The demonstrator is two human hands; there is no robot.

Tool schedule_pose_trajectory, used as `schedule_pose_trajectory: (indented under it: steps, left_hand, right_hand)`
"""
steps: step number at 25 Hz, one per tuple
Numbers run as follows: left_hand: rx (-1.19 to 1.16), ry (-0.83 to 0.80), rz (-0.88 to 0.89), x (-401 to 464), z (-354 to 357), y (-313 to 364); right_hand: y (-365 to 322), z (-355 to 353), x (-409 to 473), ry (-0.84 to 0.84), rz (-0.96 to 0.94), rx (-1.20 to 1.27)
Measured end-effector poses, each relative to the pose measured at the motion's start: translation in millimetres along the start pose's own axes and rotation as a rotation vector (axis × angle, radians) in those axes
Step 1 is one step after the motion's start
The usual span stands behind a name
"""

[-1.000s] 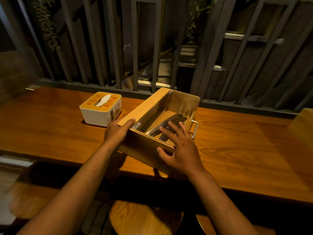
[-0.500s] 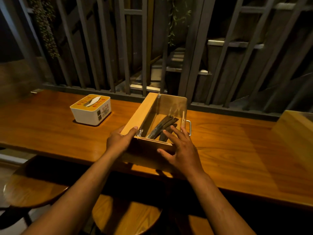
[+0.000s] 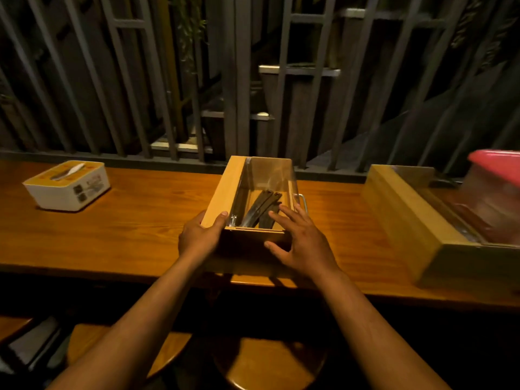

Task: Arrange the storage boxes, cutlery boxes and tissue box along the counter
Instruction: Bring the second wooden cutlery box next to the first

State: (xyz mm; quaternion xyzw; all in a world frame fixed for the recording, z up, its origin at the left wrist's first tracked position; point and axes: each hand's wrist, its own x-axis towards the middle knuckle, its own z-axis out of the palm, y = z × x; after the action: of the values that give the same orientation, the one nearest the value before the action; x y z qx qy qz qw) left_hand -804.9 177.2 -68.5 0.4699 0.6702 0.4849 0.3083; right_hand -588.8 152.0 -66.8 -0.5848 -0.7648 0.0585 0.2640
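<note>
A wooden cutlery box point(image 3: 225, 190) with a clear lid and dark cutlery inside stands on the wooden counter point(image 3: 140, 220), its long side running away from me. My left hand point(image 3: 198, 236) grips its near left corner, thumb on the top edge. My right hand point(image 3: 298, 240) lies spread over the near right corner, fingers on the lid, thumb against the front face. A white tissue box point(image 3: 67, 185) with a yellow top sits at the far left. A second wooden box point(image 3: 405, 218) stands at the right.
A clear storage box with a red lid point(image 3: 498, 164) sits blurred at the far right, behind the second wooden box. A slatted railing point(image 3: 233, 80) runs along the counter's back edge. Round wooden stools point(image 3: 270, 364) stand below the counter's front edge.
The cutlery box has turned from a diagonal to square with the counter, both hands staying on its near end. The view swung right, bringing in the second wooden box and the red-lidded box.
</note>
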Motion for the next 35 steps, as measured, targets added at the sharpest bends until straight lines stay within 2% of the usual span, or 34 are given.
schedule_pose_trajectory:
  steps: [6,12,22,28,35]
  left_hand:
    - [0.009,-0.051,0.053,-38.2,81.4,26.4]
    - [0.040,-0.077,0.085,-61.0,131.4,45.1]
    - [0.058,-0.104,0.113,-80.2,164.7,54.4]
    - [0.073,-0.126,0.117,-93.2,179.7,64.7]
    - [0.102,-0.143,0.165,-94.7,182.2,63.0]
  right_hand:
    - [66.0,-46.4,-27.6,0.026,0.095,-0.081]
    - [102.3,-72.7,-46.4,0.064,0.171,-0.093]
    - [128.9,-88.0,-63.6,0.109,0.202,-0.163]
    - [144.6,-90.8,-73.2,0.219,0.199,-0.292]
    - [149.2,-91.7,-74.4,0.209,0.203,-0.283]
